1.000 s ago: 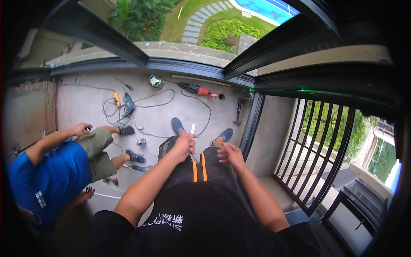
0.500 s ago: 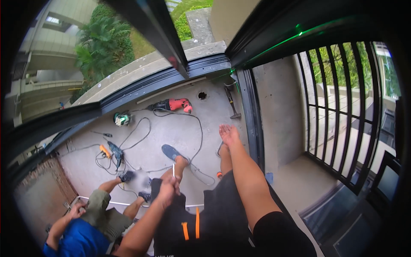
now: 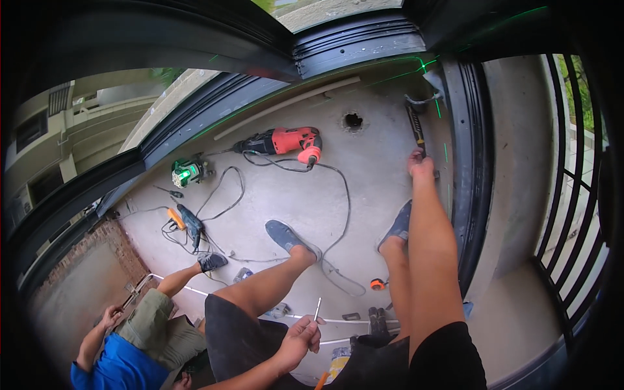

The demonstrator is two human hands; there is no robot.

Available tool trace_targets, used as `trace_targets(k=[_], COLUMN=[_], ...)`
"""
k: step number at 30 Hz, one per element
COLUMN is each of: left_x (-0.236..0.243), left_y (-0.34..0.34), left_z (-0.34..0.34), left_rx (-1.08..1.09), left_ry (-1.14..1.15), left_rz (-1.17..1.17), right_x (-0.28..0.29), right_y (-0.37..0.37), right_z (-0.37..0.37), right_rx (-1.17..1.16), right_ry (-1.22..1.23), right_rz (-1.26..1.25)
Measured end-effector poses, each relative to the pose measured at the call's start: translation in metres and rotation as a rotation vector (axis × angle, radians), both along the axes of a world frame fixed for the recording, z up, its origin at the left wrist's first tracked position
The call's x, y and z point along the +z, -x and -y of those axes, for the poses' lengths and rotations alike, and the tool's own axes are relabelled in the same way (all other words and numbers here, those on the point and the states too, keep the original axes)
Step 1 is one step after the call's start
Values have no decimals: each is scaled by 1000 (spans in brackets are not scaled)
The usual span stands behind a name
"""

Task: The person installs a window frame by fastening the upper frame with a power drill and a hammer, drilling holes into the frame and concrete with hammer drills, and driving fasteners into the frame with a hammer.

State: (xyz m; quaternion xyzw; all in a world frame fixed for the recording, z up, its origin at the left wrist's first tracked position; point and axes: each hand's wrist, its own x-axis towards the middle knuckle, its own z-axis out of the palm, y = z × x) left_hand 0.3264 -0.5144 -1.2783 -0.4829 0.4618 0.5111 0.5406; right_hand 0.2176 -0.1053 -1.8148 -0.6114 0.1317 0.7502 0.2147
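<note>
My right hand (image 3: 421, 164) reaches down to the floor at the far right and closes on the near end of a hammer (image 3: 416, 127) with a black and yellow handle. Beyond the handle, near the window frame, lies a curved grey metal piece (image 3: 422, 100). Held low in front of me, my left hand (image 3: 301, 338) pinches a thin white stick, which looks like a cigarette (image 3: 318, 308), pointing up. My fingers hide part of the hammer.
A red and black power tool (image 3: 286, 141), a green laser level (image 3: 187, 173) and a blue drill (image 3: 190, 224) lie with cords on the floor. A hole (image 3: 353, 121) is beyond. An orange tape measure (image 3: 377, 284) lies between my feet. A co-worker in blue (image 3: 123, 361) sits at lower left.
My right hand has gone from open above the floor to closed on the hammer. My left hand has moved right and lower in the view. My view has tilted downward.
</note>
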Motion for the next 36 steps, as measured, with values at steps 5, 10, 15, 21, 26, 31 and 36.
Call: trace_targets(k=[5, 10, 15, 21, 26, 31, 36], left_x=[7, 41, 110, 98, 236, 302, 369], left_y=[-4, -18, 73, 158, 177, 222, 261], left_z=[-19, -11, -26, -53, -113, -192, -287], left_rx=[-36, -79, -45, 185, 21, 35, -283], left_ry=[-22, 159, 106, -20, -378, -540, -646], left_rz=[7, -110, -282, -173, -242, -296, -596], right_x=[39, 157, 342, 557, 811, 924, 916], right_y=[-9, -45, -60, -98, -101, -152, -180], right_z=[-10, 77, 141, 126, 103, 89, 113], right_rx=[159, 858, 1041, 1337, 1276, 1107, 1009], right_ry=[-58, -34, -18, -118, -721, -698, -750], right_rz=[254, 391, 148, -10, -95, -121, 160])
